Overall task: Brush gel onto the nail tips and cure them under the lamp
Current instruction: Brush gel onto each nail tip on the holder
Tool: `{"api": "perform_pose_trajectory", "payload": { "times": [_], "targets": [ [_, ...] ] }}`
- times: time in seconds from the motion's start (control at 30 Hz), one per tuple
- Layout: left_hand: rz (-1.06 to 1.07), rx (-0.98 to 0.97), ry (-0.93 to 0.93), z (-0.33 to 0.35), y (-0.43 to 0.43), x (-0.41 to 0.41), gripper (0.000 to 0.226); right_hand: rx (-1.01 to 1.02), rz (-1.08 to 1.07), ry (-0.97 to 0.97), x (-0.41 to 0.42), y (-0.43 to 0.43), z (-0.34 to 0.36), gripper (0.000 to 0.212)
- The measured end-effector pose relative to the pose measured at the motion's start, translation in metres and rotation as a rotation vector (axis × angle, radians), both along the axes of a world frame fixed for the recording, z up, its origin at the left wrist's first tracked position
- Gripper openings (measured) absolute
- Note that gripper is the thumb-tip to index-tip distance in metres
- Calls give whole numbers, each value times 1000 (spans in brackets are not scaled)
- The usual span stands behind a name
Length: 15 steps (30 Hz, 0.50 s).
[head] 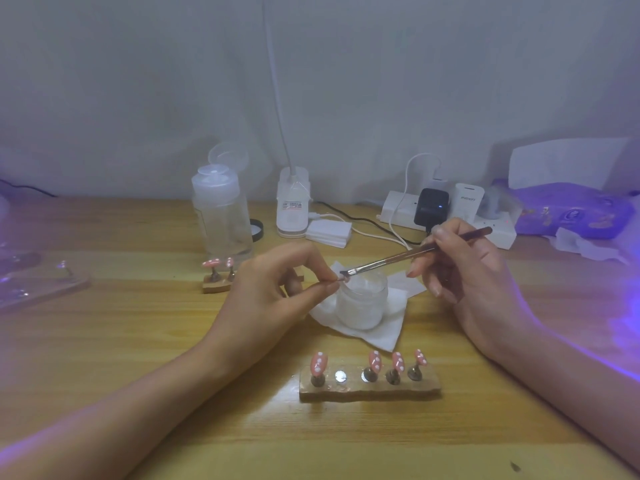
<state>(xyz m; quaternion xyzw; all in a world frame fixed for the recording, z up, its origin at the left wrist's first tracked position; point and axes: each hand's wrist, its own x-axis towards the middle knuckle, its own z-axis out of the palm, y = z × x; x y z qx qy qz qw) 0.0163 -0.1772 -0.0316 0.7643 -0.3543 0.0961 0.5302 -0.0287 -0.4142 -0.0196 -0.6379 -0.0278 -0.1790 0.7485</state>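
The left hand (273, 289) pinches a small nail tip (342, 278) between thumb and forefinger, just above a frosted jar (360, 303). The right hand (464, 271) grips a brush (398, 257) like a pen, and the bristles touch the pinched tip. Nearer the person than both sets of fingers, a wooden stand (367, 391) carries four pink dotted tips (374, 361).

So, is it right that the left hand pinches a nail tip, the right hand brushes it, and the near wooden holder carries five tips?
Not quite: the head view shows the near wooden holder carrying four tips, its second slot empty. The rest holds.
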Motion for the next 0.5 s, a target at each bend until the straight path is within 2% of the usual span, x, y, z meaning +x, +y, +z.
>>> {"api": "perform_pose_trajectory", "payload": {
  "times": [0.13,0.23,0.4,0.5],
  "targets": [
    [1,12,-11,1,0,0,11,41,-39,19,1,-1,-2,25],
    [4,16,-9,0,0,-1,11,20,-3,-2,1,1,-1,20],
    [-2,24,-13,1,-1,-2,10,43,-38,29,0,0,0,27],
    [0,24,-5,2,0,-2,11,5,1,12,0,1,1,20]
  ]
}}
